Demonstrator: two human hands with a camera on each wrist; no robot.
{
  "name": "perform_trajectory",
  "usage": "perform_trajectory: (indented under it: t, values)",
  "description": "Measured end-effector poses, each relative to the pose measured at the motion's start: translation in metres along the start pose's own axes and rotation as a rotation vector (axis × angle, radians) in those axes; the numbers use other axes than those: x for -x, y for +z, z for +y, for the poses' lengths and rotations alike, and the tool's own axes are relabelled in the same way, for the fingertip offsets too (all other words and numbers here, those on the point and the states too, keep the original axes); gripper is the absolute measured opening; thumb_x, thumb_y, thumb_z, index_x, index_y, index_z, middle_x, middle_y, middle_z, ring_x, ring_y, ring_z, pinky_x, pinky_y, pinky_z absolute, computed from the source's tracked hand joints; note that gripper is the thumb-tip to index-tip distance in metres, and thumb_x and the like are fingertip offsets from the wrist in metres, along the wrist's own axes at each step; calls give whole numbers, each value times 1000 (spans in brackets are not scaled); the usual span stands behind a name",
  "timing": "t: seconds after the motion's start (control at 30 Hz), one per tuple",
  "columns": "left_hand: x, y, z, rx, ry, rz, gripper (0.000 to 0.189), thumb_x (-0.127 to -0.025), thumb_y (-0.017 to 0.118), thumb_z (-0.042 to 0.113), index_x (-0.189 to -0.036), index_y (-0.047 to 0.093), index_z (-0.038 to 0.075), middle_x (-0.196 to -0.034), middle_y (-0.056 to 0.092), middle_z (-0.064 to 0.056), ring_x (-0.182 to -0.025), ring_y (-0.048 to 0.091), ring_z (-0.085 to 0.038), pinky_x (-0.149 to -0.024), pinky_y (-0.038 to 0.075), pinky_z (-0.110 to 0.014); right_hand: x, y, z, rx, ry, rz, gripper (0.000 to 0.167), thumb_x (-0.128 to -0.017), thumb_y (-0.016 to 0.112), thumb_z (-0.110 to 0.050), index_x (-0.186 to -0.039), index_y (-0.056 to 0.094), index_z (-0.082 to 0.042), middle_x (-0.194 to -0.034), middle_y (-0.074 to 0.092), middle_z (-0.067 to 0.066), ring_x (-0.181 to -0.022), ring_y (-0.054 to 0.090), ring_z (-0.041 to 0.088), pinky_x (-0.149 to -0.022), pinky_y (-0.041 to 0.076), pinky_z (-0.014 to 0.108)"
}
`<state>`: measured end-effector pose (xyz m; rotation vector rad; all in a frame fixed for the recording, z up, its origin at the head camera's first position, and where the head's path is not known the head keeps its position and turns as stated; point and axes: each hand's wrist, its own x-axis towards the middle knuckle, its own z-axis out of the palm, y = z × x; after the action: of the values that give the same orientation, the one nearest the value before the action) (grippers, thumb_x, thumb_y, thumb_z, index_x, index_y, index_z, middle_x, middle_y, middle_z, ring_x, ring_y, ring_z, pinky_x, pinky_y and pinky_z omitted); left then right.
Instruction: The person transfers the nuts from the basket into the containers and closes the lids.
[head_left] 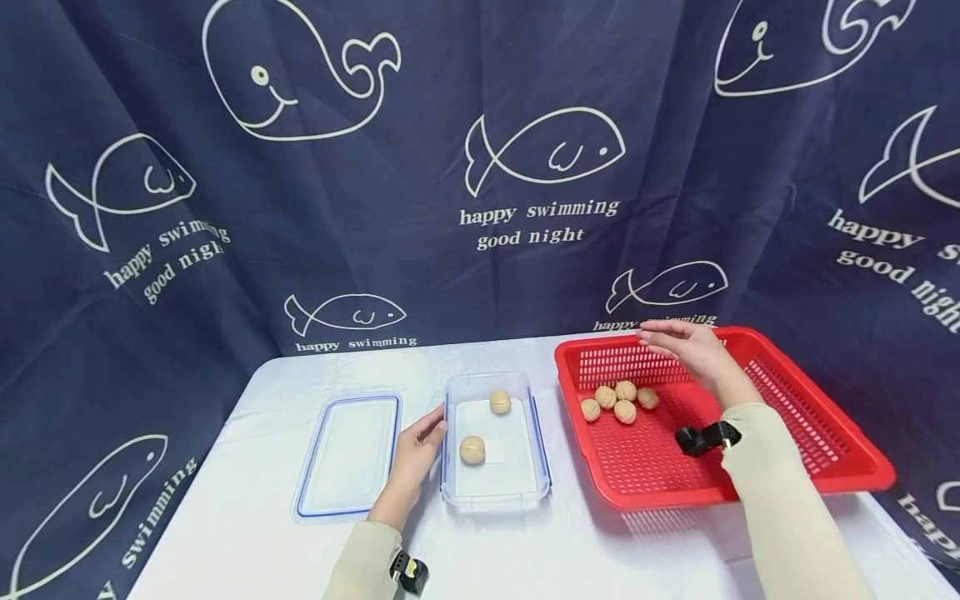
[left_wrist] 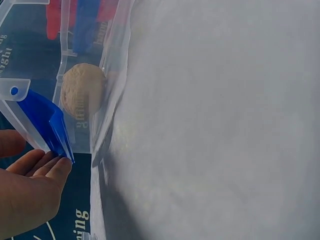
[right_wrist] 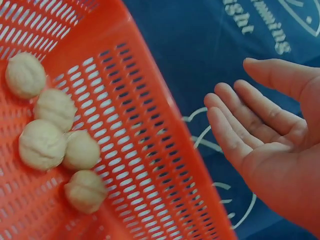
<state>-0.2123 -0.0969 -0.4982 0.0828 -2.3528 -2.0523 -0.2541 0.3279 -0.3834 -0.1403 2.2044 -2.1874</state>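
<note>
A clear plastic food box [head_left: 495, 502] with blue side clips holds two walnuts [head_left: 472, 450]. At its left wall is my left hand [head_left: 414, 462]; in the left wrist view the fingertips touch a hanging blue clip [left_wrist: 50, 125], the thumb apart from them. Over the back part of a red plastic basket [head_left: 637, 497] hovers my right hand [head_left: 693, 354], fingers extended and nothing in them. Several walnuts [head_left: 625, 411] lie together at the basket's left side, also seen in the right wrist view, where the palm and loosely spread fingers show beyond the basket rim [right_wrist: 175, 117].
Left of the box lies a clear lid [head_left: 348, 457] with a blue seal, flat on the white-covered table [head_left: 225, 508]. A dark blue curtain [head_left: 420, 250] with fish and whale drawings hangs behind the table. The basket's right end reaches the table's right edge.
</note>
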Motion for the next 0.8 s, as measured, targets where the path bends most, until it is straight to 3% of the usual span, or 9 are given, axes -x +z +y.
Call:
perform_trajectory:
  t: [0.1,0.2,0.53,0.67,0.8]
  values:
    - [0,0,1,6,-7,2,37,-96,57,10,-132,56,2,-133,57,-16,-125,52,-31,-104,45,-36,-2,-6,7,-105,38,-32,29,-93,59,1,-121,58,7,-96,72,-6,-91,69,6,-81,55,17]
    - [-1,0,1,6,-5,1,37,-96,56,10,-132,56,2,-133,57,-17,-125,52,-32,-104,45,-36,-5,-12,15,-134,72,-46,36,-93,58,2,-126,51,14,-96,73,-4,-91,69,8,-79,56,19]
    - [-1,0,-1,5,1,-5,38,-97,57,13,-132,55,1,-133,56,-17,-125,52,-32,-104,45,-35,-11,-33,45,24,211,-80,55,-97,54,-2,-139,27,21,-99,71,-5,-93,67,4,-84,56,22]
    - [0,-1,1,12,13,-18,38,-97,56,11,-133,53,-2,-134,55,-20,-126,50,-34,-104,45,-36,-12,-39,54,123,251,-113,54,-97,52,-3,-138,27,22,-108,70,5,-96,67,7,-95,52,33]
    - [7,-2,15,15,11,-37,38,-98,54,7,-133,51,-7,-135,52,-24,-126,48,-38,-104,44,-39,-15,-45,63,236,297,-132,52,-97,54,-5,-136,34,21,-119,65,17,-98,67,10,-99,48,40]
